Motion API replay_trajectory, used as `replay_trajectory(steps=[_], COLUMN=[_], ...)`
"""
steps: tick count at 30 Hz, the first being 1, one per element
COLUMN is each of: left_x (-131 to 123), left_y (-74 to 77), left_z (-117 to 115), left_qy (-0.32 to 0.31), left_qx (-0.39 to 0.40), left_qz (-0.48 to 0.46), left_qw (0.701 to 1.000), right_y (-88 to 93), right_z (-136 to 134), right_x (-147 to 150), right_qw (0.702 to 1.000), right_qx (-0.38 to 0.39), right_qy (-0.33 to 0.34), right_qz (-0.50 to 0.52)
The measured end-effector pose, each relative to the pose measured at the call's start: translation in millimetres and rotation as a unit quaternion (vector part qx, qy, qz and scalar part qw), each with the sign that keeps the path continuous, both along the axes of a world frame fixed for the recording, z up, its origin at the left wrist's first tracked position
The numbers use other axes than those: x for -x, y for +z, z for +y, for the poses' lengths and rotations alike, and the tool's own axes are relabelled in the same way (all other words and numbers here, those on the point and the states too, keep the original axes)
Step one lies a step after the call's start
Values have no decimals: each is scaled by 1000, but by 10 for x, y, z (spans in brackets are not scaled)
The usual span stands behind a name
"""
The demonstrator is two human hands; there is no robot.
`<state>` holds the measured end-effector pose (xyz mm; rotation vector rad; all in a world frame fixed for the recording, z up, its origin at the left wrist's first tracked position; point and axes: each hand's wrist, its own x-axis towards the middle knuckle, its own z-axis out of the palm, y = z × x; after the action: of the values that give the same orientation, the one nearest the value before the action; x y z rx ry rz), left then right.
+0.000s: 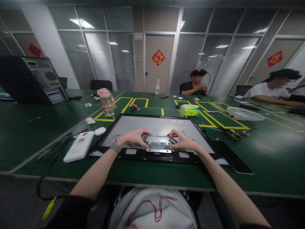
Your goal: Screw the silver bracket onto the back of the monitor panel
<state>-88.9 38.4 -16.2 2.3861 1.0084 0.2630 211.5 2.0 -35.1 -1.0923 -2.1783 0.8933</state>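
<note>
A silver metal bracket (pixel 158 144) with ports along its middle is over the lower part of a flat display panel (pixel 152 122) with a black frame. My left hand (pixel 134 137) grips the bracket's left edge between thumb and fingers. At its right edge, my right hand (pixel 182 140) holds it the same way. Thin cables show beside both hands on the panel. Whether the bracket rests on the panel or is slightly raised, I cannot tell.
Left of the panel lie a white power bank (pixel 79 147) and black cables; a pink-lidded bottle (pixel 106 102) stands behind. A black slab (pixel 232 157) lies at the right. Farther off are a green pack (pixel 189 110), a computer case (pixel 33 79) and two seated people.
</note>
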Motion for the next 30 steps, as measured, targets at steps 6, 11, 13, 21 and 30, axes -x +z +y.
replay_trajectory(steps=[6,11,13,21,30], left_x=[-9,-19,-14,0,-3], left_y=[-27,-17,-26,-61,-37], left_z=[9,-4,3,21,23], left_qy=[2,1,1,9,17], left_qx=[-53,-53,-47,2,-1], left_qz=[6,21,24,16,23], left_qw=[999,998,999,1000,1000], right_y=[23,-8,-2,96,-527], right_z=[-28,-45,-46,-371,-863], right_x=[42,83,90,-703,-1869], right_qw=[998,996,995,903,764], right_qx=[-54,-58,-56,-199,-34], right_qy=[-24,-33,-39,-380,-617], right_qz=[-30,-56,-68,-12,-186])
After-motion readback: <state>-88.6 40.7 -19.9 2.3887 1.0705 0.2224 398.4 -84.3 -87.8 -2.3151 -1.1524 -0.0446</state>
